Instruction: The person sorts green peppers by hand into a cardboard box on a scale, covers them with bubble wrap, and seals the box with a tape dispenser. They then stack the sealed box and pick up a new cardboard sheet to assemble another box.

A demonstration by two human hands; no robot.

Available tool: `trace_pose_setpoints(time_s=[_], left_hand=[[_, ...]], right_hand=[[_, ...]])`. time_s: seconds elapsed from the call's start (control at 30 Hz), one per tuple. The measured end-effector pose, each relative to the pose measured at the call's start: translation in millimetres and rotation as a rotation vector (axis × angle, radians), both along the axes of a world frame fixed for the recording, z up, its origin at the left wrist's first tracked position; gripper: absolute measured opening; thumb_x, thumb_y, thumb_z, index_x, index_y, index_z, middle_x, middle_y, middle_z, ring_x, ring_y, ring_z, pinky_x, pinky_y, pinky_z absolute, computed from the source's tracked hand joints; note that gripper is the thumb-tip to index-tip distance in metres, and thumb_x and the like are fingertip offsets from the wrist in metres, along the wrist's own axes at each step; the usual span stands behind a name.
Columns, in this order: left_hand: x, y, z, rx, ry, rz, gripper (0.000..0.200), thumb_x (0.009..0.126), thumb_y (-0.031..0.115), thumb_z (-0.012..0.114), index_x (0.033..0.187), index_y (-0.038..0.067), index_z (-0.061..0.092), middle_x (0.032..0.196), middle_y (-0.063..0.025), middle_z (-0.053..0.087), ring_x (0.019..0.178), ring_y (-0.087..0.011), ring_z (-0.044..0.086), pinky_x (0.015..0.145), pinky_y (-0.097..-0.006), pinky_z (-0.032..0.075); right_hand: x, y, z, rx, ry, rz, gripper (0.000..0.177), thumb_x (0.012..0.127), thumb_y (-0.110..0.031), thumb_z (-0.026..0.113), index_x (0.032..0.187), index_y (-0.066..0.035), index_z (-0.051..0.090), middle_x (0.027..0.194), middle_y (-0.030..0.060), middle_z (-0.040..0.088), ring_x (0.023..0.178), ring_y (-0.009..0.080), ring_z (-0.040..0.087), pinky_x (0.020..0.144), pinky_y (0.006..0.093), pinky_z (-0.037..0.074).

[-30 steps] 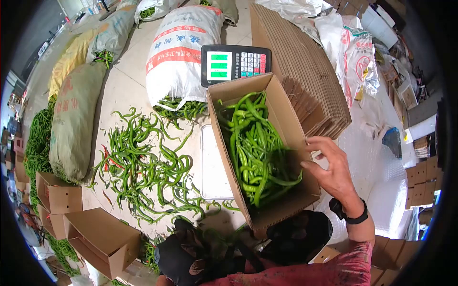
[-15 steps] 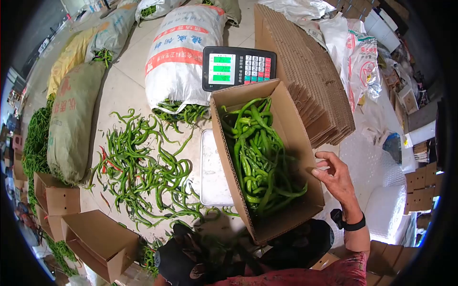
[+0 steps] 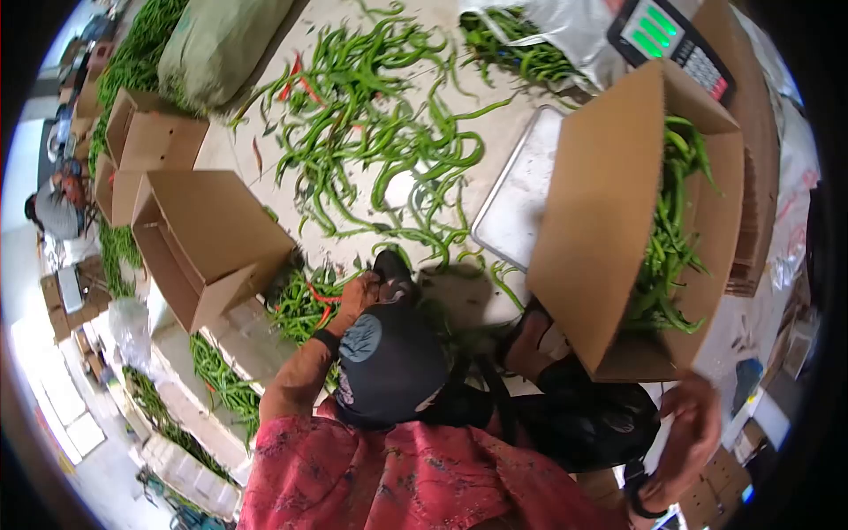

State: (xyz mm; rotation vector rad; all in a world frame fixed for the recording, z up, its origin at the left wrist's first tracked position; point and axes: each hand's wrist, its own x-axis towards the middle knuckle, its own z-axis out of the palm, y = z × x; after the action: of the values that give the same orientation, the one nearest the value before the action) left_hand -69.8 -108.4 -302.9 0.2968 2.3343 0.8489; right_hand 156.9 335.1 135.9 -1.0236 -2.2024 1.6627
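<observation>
A tall cardboard box stands at the right, over the right side of the scale's metal pan. Long green chili peppers fill part of it. My right hand is just below the box's near right corner, blurred, fingers apart and holding nothing visible. My left hand is down beside my left knee, next to a heap of green and red peppers; its fingertips are partly hidden. More green peppers lie spread over the floor ahead.
The scale's display glows green behind the box. An open cardboard box lies at the left, another box behind it. A full sack and a white bag of peppers stand farther back. Flattened cardboard is at the right.
The view has swung left and down. My right hand has moved off the box's right edge toward me. My left hand has come into sight. The pepper-filled box still stands at the scale.
</observation>
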Motion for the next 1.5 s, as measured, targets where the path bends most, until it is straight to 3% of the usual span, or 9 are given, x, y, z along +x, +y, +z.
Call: trace_pose_setpoints(time_s=[0.23, 0.43, 0.57, 0.9, 1.0, 1.2, 1.3, 1.37, 1.5], left_hand=[[-68, 28, 38, 0.074, 0.241, 0.079, 0.017, 0.085, 0.006, 0.058, 0.099, 0.0, 0.065, 0.084, -0.0226, 0.066, 0.08, -0.0421, 0.065, 0.073, -0.0451, 0.051], [-151, 153, 81, 0.403, 0.579, -0.202, 0.024, 0.077, -0.001, 0.059, 0.101, 0.001, 0.061, 0.09, -0.0199, 0.061, 0.082, -0.0414, 0.06, 0.073, -0.0462, 0.05], [-157, 241, 33, 0.085, 0.875, -0.585, 0.028, 0.076, 0.005, 0.06, 0.104, 0.005, 0.062, 0.089, -0.0092, 0.058, 0.085, -0.0277, 0.057, 0.073, -0.0406, 0.045], [-164, 263, 30, 0.057, 0.806, -0.743, 0.021, 0.073, 0.011, 0.066, 0.09, 0.006, 0.056, 0.085, -0.0115, 0.056, 0.089, -0.0303, 0.054, 0.083, -0.0428, 0.041], [-152, 243, 81, 0.358, 0.682, -0.571, 0.024, 0.072, 0.009, 0.072, 0.09, 0.004, 0.057, 0.08, -0.0115, 0.061, 0.076, -0.0309, 0.059, 0.073, -0.0414, 0.045], [-201, 178, 130, 0.85, -0.202, 0.595, 0.016, 0.094, 0.017, 0.065, 0.101, 0.003, 0.064, 0.072, -0.0007, 0.059, 0.061, -0.0091, 0.057, 0.051, -0.0249, 0.046], [-199, 149, 73, 0.592, -0.27, 0.543, 0.02, 0.089, 0.015, 0.07, 0.103, 0.001, 0.064, 0.083, -0.0086, 0.063, 0.062, -0.0175, 0.059, 0.054, -0.0305, 0.049], [-182, 140, 15, -0.035, 0.277, 0.106, 0.032, 0.079, 0.015, 0.077, 0.106, 0.002, 0.064, 0.09, -0.0145, 0.064, 0.07, -0.0295, 0.062, 0.064, -0.0404, 0.052], [-163, 145, -24, -0.177, 0.543, 0.093, 0.044, 0.068, 0.015, 0.077, 0.108, 0.004, 0.064, 0.094, -0.02, 0.063, 0.089, -0.0388, 0.062, 0.077, -0.0482, 0.051]], right_hand=[[-50, -73, -47, -0.773, -0.285, 0.009, 0.029, 0.085, -0.007, 0.063, 0.112, 0.004, 0.062, 0.107, 0.0156, 0.066, 0.088, 0.0169, 0.064, 0.075, 0.0274, 0.05], [-100, -111, -84, -0.877, -0.375, 0.06, 0.022, 0.094, -0.007, 0.057, 0.114, 0.002, 0.062, 0.107, 0.0101, 0.068, 0.091, 0.0133, 0.064, 0.077, 0.0267, 0.05], [-123, -118, -105, -0.935, -0.365, 0.066, 0.023, 0.097, -0.011, 0.058, 0.115, 0.002, 0.061, 0.107, 0.0095, 0.068, 0.093, 0.012, 0.063, 0.078, 0.0263, 0.049], [-130, -114, -165, -0.901, -0.354, 0.014, 0.024, 0.097, -0.016, 0.059, 0.116, 0.0, 0.061, 0.105, 0.0077, 0.068, 0.089, 0.0114, 0.061, 0.076, 0.0257, 0.049], [-131, -114, -169, -0.875, -0.341, 0.014, 0.023, 0.097, -0.015, 0.059, 0.115, 0.0, 0.061, 0.104, 0.0076, 0.068, 0.087, 0.0114, 0.061, 0.076, 0.0258, 0.049], [-124, -110, -178, -0.842, -0.342, -0.043, 0.022, 0.097, -0.014, 0.058, 0.113, 0.0, 0.061, 0.102, 0.0073, 0.068, 0.085, 0.0113, 0.061, 0.075, 0.0262, 0.049], [-122, -112, -185, -0.854, -0.346, -0.065, 0.021, 0.097, -0.013, 0.058, 0.113, 0.0, 0.062, 0.101, 0.0074, 0.068, 0.084, 0.0111, 0.061, 0.075, 0.0262, 0.049], [-123, -113, -185, -0.87, -0.359, -0.07, 0.021, 0.096, -0.013, 0.059, 0.112, 0.0, 0.062, 0.101, 0.0074, 0.068, 0.084, 0.011, 0.061, 0.076, 0.0262, 0.049], [-129, -113, -184, -0.848, -0.373, -0.047, 0.02, 0.095, -0.012, 0.058, 0.111, 0.0, 0.061, 0.1, 0.0079, 0.068, 0.082, 0.0115, 0.061, 0.075, 0.0265, 0.049]])
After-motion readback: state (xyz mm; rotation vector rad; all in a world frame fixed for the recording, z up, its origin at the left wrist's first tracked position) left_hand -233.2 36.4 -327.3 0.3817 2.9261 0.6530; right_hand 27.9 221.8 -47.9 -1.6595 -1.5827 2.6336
